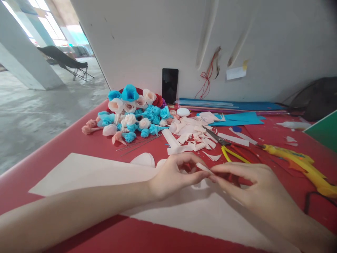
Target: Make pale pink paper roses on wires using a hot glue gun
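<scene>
Hand-shaping of a small pale paper piece, read from left to right around the large pale sheet (84,172), which lies on the red tabletop (86,239). Beyond the sheet's left part, you have a heap of blue, pale and pink paper flowers (130,119). At its far edge sit rounded pale pieces (143,160), partly hidden. Above the sheet, your left hand (175,175) narrows thumb and forefinger on 1 end of the thin pale piece (204,168); loose paper offcuts (189,128) are beyond the sheet. The piece itself is above the sheet, seen nearly edge-on, between your 2 hands. Farther right, beyond the sheet, lie scissors (224,142); your right hand (252,179) pinches the piece's other end. A yellow glue gun (297,158) rests right of the sheet. The step in hand is probably curling or creasing the piece; the next move seems to call for light, even fingertip pressure from both sides, without tearing it.
</scene>
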A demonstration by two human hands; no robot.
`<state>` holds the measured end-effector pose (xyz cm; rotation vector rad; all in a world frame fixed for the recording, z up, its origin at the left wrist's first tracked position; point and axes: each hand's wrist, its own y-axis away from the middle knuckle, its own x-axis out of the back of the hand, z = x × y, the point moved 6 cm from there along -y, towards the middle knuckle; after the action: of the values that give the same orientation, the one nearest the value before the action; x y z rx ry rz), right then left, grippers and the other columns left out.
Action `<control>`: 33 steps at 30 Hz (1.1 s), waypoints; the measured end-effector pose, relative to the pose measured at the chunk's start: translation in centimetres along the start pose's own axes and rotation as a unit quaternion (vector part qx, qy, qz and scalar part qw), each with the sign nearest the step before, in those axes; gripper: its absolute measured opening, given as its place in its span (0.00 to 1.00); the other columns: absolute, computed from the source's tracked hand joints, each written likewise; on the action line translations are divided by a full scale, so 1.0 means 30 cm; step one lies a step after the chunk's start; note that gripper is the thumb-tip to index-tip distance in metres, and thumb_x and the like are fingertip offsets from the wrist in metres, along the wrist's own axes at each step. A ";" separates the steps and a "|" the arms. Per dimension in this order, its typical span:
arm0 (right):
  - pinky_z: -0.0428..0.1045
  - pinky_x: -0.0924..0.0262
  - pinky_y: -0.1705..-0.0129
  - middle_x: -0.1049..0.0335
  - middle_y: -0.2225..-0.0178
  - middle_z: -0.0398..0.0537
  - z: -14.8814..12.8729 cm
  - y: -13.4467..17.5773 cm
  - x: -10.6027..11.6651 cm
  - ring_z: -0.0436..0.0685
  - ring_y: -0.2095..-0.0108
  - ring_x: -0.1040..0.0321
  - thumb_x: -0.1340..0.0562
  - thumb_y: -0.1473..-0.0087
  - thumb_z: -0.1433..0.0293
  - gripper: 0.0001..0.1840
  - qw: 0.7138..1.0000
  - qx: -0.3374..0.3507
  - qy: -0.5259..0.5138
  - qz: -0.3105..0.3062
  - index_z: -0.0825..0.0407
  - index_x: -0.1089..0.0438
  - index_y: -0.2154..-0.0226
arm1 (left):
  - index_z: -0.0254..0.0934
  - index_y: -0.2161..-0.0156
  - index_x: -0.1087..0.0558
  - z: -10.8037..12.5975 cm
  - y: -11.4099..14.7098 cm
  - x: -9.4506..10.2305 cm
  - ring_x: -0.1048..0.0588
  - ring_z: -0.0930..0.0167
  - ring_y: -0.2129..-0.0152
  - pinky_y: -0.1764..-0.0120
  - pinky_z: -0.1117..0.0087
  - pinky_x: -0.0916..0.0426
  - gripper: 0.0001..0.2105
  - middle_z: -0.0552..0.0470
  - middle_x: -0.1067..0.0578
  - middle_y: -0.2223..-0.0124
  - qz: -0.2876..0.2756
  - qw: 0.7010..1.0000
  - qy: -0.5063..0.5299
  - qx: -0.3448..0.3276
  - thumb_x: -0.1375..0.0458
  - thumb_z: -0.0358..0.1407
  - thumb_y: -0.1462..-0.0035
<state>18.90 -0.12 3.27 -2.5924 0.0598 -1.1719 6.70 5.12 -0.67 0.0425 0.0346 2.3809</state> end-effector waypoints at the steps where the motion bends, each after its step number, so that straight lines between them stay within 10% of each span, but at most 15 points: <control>1: 0.42 0.40 0.79 0.28 0.75 0.41 0.008 -0.002 -0.005 0.50 0.77 0.33 0.38 0.52 0.68 0.04 1.000 -0.016 -0.008 -0.015 0.49 0.27 0.73 | 0.31 0.70 0.29 0.002 0.002 0.000 0.32 0.75 0.75 0.71 0.74 0.38 0.10 0.51 0.30 0.72 0.000 1.000 -0.001 0.000 0.41 0.38 0.51; 14: 0.38 0.54 0.83 0.31 0.77 0.44 0.072 0.019 -0.081 0.42 0.82 0.47 0.42 0.45 0.60 0.14 0.917 -0.183 -0.275 -0.223 0.53 0.29 0.72 | 0.31 0.70 0.30 0.017 0.007 -0.002 0.34 0.77 0.76 0.70 0.76 0.39 0.08 0.52 0.29 0.73 -0.022 0.999 0.042 -0.024 0.45 0.36 0.47; 33: 0.40 0.63 0.85 0.33 0.81 0.46 0.099 0.031 -0.089 0.40 0.87 0.55 0.39 0.48 0.56 0.18 0.893 -0.225 -0.311 -0.235 0.55 0.29 0.75 | 0.31 0.71 0.32 0.016 0.007 -0.010 0.33 0.76 0.77 0.72 0.75 0.37 0.09 0.51 0.30 0.73 -0.009 0.999 0.008 -0.035 0.42 0.37 0.52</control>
<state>19.40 0.14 -0.79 -3.4018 -0.5180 -0.3970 6.79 4.75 -0.19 -0.0111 -0.0412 2.3635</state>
